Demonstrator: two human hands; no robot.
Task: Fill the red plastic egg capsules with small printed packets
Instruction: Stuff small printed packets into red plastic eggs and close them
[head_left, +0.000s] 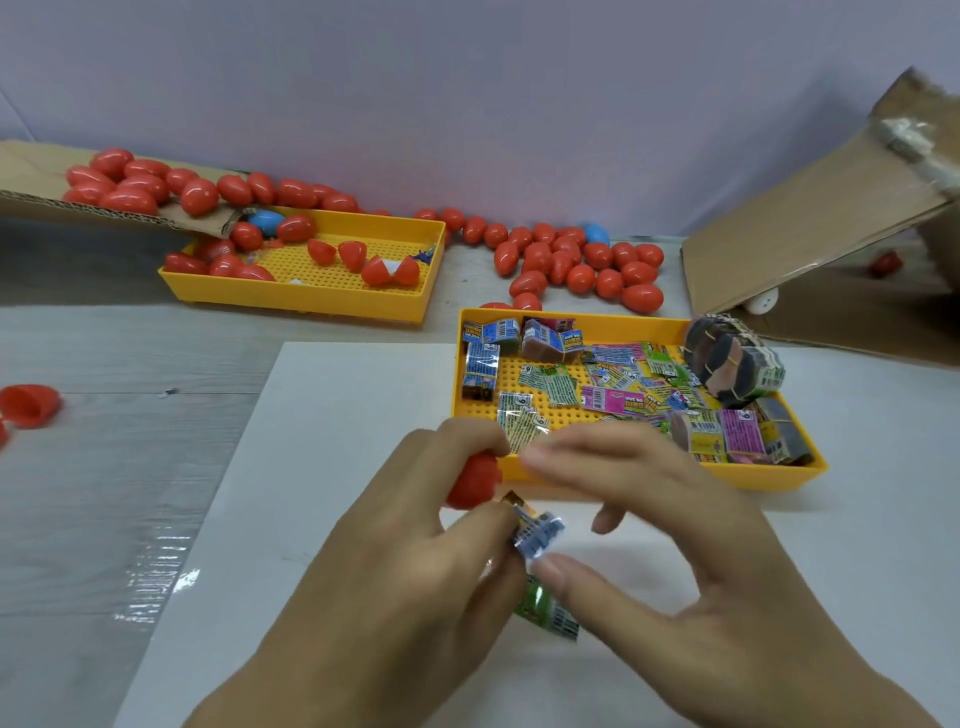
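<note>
Near tray (613, 480) holds packets (613, 400); far tray (291, 293), eggs (363, 262).
</note>
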